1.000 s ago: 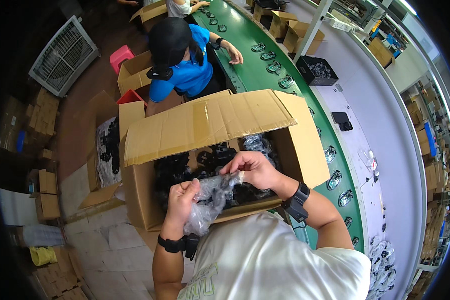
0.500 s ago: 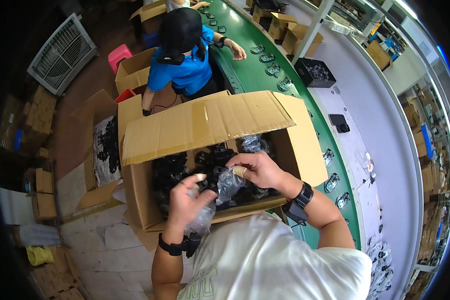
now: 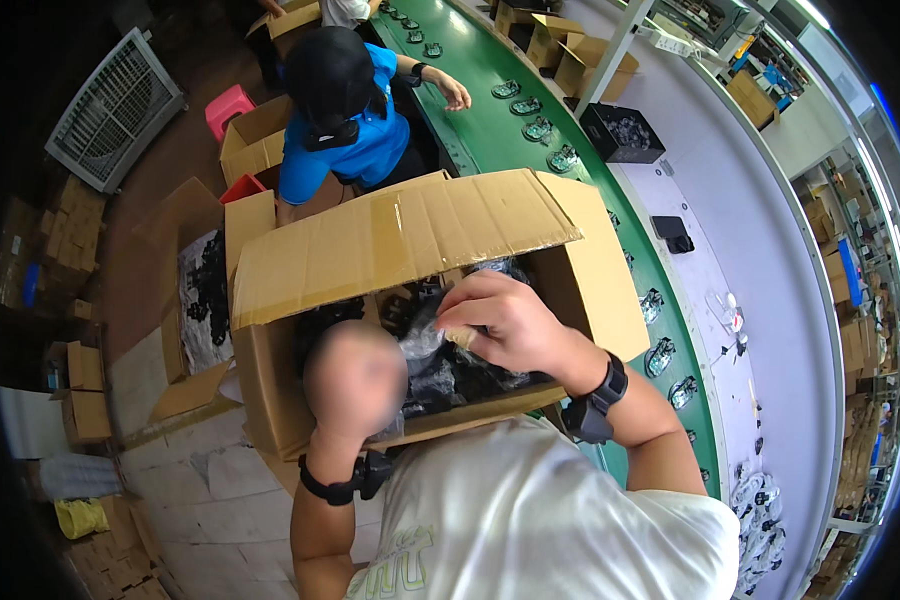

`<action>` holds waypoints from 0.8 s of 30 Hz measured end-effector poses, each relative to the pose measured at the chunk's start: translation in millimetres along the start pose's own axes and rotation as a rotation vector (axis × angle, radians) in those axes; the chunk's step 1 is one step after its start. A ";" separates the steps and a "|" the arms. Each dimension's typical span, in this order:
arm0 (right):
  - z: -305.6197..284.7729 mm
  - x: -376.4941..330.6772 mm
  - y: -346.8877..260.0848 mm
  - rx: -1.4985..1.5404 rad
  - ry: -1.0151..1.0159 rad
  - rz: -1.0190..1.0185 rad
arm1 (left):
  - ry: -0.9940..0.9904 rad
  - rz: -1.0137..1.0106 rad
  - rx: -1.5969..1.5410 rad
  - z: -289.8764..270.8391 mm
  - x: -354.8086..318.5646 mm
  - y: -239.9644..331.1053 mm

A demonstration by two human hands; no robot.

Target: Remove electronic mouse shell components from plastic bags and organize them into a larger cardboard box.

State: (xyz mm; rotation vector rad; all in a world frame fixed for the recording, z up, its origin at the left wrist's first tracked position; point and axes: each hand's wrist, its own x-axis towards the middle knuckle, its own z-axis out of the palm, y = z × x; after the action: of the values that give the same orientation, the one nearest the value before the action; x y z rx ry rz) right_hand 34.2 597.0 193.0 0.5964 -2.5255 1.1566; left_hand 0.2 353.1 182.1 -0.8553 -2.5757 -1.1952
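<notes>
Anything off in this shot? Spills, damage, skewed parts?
No clear spill or damage. One oddity: the left hand is a smooth blur, while the right hand, pinching clear plastic, is sharp. The left hand's grip is unreadable.

Since a second ago, the bare left hand (image 3: 355, 380) has blurred; the crinkled clear plastic wrapping (image 3: 424, 338) in the bare right hand (image 3: 505, 322) has shifted toward 12 o'clock.

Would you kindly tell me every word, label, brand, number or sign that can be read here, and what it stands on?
White shirt: green outlined lettering, creased, which I won't copy out.
Clear plastic: no print can be made out.
Large open carton: no print can be made out.
Stacked cartons, far left: any marks are too small to read.
</notes>
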 end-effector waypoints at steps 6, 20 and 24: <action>12.6 -10.1 46.9 0.012 -0.266 0.146 | 0.232 0.043 -0.259 -5.3 -1.8 -23.4; 28.4 -32.5 91.8 0.768 -0.141 0.479 | -0.138 -0.246 -0.512 -0.5 -12.5 -27.8; 25.0 -29.1 80.4 0.905 -0.162 0.579 | -0.239 -0.045 -0.123 23.4 -4.1 -13.1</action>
State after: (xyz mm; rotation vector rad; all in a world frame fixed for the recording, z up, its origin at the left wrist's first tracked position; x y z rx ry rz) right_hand 18.0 632.3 112.8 0.1066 -2.2386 2.5863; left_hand -2.1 362.1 156.6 -1.0284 -2.7440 -1.3521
